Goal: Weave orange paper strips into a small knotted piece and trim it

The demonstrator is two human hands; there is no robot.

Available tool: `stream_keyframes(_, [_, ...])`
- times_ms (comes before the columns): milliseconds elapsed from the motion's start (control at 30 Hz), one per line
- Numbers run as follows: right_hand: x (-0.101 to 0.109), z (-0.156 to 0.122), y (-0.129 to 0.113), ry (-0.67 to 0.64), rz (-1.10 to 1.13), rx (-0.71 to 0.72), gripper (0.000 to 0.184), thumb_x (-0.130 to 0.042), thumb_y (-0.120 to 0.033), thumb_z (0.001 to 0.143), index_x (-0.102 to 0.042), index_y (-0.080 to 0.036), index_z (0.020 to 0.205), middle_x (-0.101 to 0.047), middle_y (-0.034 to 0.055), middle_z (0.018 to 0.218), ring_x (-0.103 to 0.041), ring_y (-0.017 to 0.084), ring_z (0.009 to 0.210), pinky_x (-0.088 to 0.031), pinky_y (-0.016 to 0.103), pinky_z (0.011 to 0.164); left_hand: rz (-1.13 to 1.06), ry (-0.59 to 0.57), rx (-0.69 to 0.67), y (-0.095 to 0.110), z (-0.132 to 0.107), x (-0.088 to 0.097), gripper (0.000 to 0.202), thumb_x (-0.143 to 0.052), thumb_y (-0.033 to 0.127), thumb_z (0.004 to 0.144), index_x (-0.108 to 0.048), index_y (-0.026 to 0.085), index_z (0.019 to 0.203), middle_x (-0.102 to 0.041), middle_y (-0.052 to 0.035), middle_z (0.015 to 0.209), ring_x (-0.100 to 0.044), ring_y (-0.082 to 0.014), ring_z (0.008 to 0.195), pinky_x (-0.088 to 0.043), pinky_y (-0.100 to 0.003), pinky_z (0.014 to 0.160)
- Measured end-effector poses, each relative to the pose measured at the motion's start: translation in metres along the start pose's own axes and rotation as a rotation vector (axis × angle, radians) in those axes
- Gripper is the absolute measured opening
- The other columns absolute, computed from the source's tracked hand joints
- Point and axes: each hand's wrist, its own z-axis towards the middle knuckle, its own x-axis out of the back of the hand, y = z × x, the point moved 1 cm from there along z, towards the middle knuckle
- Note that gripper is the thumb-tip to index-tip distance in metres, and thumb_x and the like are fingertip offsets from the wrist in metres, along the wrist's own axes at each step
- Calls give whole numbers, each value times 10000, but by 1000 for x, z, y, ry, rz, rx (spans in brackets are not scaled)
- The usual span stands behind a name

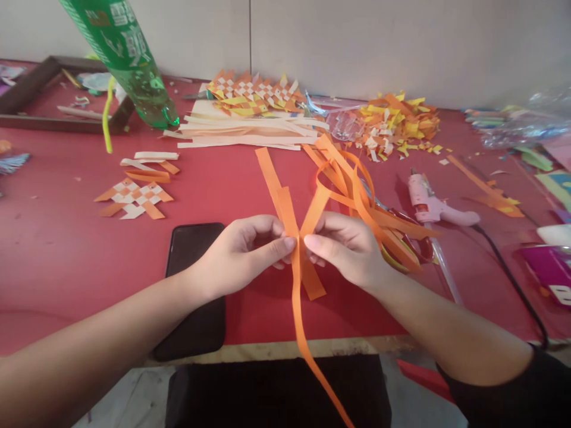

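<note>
Several orange paper strips (307, 202) cross one another between my two hands, above the front part of the red table. My left hand (252, 246) pinches them from the left, thumb on top. From the right, my right hand (343, 246) pinches the same crossing, its thumb close to the other one. One long strip hangs from the crossing past the table edge towards my lap. Beyond my right hand lies a loose pile of orange strips (352, 178) over scissors, whose yellow-lined handle (395, 257) shows in part. A black phone (196, 321) lies below my left forearm.
Woven orange-and-white paper fish (138, 196) lie at left; more woven pieces (254, 92) are at the back behind pale strips (250, 132). A green bottle (134, 65) stands near a dark frame (27, 122). A pink glue gun (437, 202) trails its cord at right, near paper scraps (397, 122).
</note>
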Motion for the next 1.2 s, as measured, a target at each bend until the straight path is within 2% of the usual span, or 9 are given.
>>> stream_keyframes(133, [-2,1,-4,-11,-48,41,196,-650,-246,885,-567,-169,724,-559,-23,637,-491,78,533,-395,228,483,-34,-2,0,1,0,1,160,-675,272,876,-641,131,810,-663,7,742,-640,-82,697,-558,-197,704])
stream_keyframes(433, [0,0,1,23,-93,42,206,-664,-270,887,-565,-174,732,-559,-25,657,-513,76,544,-397,222,477,-97,27,-13,1,1,0,170,-711,248,847,-620,140,753,-639,28,673,-625,-72,653,-547,-177,672])
stream_keyframes(600, [-1,0,2,64,-40,56,206,-664,-268,893,-571,-177,733,-549,-39,637,-483,60,512,-385,212,462,-116,66,14,1,1,0,166,-688,264,866,-628,139,774,-651,19,707,-636,-78,663,-559,-194,688])
stream_keyframes(800, [0,2,3,89,34,-18,210,-654,-308,900,-596,-182,742,-557,-34,612,-486,72,496,-377,209,440,-54,-45,49,3,0,-3,167,-672,287,876,-668,126,832,-661,-3,791,-649,-96,744,-572,-222,751])
stream_keyframes(1000, [1,0,2,-64,65,-98,232,-621,-356,915,-620,-175,770,-585,-11,649,-539,95,568,-426,213,484,-38,-33,25,3,-1,-2,160,-666,268,878,-641,121,819,-668,-14,792,-644,-97,734,-564,-209,723])
stream_keyframes(1200, [-1,0,1,-17,-30,-15,244,-645,-326,903,-573,-173,727,-552,-23,628,-504,82,538,-402,213,464,-47,13,18,3,0,-2,192,-709,297,841,-645,121,795,-642,-6,729,-633,-108,705,-563,-227,710])
